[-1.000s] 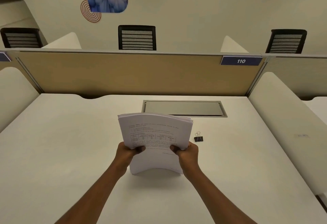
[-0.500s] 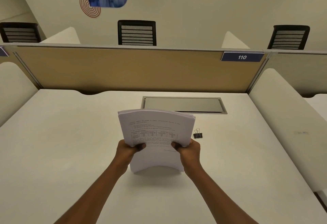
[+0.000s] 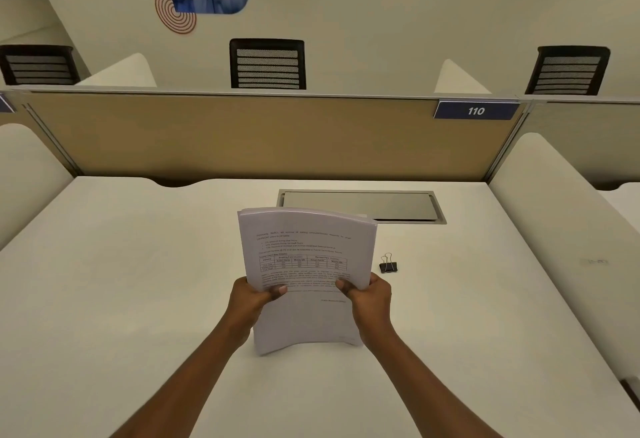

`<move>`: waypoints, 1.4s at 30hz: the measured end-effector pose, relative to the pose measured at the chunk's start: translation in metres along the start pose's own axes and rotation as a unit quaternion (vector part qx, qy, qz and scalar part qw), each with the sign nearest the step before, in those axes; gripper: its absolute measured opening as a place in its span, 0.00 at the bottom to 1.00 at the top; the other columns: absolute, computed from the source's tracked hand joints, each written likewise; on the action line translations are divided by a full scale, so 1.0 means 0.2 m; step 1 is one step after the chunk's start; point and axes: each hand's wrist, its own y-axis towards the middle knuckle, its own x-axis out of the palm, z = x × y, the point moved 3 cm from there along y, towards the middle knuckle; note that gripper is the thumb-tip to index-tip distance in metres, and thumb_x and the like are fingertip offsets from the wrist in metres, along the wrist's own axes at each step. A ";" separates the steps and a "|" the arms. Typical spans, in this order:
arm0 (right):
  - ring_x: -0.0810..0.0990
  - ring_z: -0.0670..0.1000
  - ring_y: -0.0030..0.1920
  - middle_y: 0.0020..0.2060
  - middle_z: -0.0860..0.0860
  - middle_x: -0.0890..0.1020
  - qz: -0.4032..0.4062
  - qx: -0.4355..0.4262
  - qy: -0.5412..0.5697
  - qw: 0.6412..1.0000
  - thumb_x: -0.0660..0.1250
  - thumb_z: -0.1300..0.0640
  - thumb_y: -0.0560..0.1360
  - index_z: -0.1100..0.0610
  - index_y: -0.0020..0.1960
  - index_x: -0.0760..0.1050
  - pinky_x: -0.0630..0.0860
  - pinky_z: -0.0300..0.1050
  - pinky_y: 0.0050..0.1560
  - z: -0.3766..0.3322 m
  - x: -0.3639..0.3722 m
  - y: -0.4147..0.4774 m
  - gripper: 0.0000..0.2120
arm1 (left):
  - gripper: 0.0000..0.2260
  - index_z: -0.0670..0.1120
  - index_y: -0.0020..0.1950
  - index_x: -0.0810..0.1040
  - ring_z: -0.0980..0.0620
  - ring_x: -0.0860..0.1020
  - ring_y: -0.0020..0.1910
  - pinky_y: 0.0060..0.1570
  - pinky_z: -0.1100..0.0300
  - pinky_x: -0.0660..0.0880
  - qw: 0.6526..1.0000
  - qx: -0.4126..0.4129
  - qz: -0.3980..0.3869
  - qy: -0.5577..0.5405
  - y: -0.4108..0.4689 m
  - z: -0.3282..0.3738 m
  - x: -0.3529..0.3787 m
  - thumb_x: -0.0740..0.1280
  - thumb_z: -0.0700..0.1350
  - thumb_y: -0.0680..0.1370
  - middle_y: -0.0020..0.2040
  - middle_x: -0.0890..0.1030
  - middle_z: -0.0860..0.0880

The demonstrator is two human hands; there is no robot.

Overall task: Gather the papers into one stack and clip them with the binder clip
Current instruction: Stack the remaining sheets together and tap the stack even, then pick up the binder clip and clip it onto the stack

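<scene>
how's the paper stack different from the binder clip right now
The paper stack is held upright by the left hand and right hand; the binder clip lies untouched. The paper stack is white and large, the binder clip black and tiny. Both rest on the desk.

The papers (image 3: pixel 304 264) stand on edge on the desk (image 3: pixel 138 281), a hand at each side: left hand (image 3: pixel 254 295), right hand (image 3: pixel 370 295). The clip (image 3: pixel 388 264) lies on the desk just right of the papers. The hatch (image 3: pixel 360 203) lies behind them, the partition (image 3: pixel 225 136) beyond it.
</scene>
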 end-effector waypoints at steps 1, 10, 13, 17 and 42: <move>0.84 0.56 0.46 0.44 0.52 0.85 -0.001 0.000 -0.002 1.000 0.74 0.67 0.68 0.55 0.44 0.80 0.82 0.45 0.45 0.00 0.00 0.00 0.10 | 0.14 0.49 0.48 0.82 0.50 0.85 0.43 0.37 0.61 0.81 1.000 -0.001 0.002 -0.001 0.00 0.00 0.00 0.77 0.36 0.66 0.43 0.87 0.52; 0.84 0.53 0.42 0.41 0.50 0.85 -0.022 0.019 -0.003 1.000 0.73 0.69 0.67 0.55 0.44 0.79 0.81 0.42 0.40 -0.01 -0.01 0.04 0.12 | 0.34 0.46 0.52 0.82 0.45 0.85 0.47 0.43 0.55 0.82 0.999 0.015 -0.040 -0.019 0.02 0.08 -0.03 0.82 0.59 0.51 0.50 0.86 0.46; 0.84 0.49 0.39 0.40 0.47 0.84 -0.039 0.035 -0.013 0.999 0.73 0.69 0.68 0.57 0.47 0.79 0.80 0.38 0.35 -0.01 -0.02 0.05 0.12 | 0.37 0.44 0.54 0.82 0.44 0.85 0.48 0.42 0.54 0.82 0.998 0.016 -0.049 -0.023 0.05 0.11 -0.04 0.82 0.60 0.51 0.51 0.86 0.45; 0.85 0.52 0.40 0.43 0.50 0.85 -0.040 0.068 -0.032 0.996 0.73 0.68 0.69 0.57 0.50 0.79 0.81 0.42 0.37 0.05 -0.05 0.05 0.13 | 0.33 0.42 0.56 0.81 0.42 0.84 0.50 0.48 0.48 0.82 0.997 -0.012 -0.073 -0.015 0.07 0.07 -0.03 0.82 0.54 0.55 0.52 0.85 0.43; 0.79 0.57 0.52 0.49 0.56 0.82 0.084 -0.015 -0.308 0.947 0.68 0.61 0.73 0.57 0.53 0.78 0.74 0.50 0.54 0.19 -0.35 0.59 0.09 | 0.20 0.37 0.54 0.80 0.38 0.84 0.47 0.49 0.44 0.81 0.988 -0.132 -0.079 -0.031 0.23 -0.26 0.02 0.76 0.40 0.64 0.49 0.85 0.39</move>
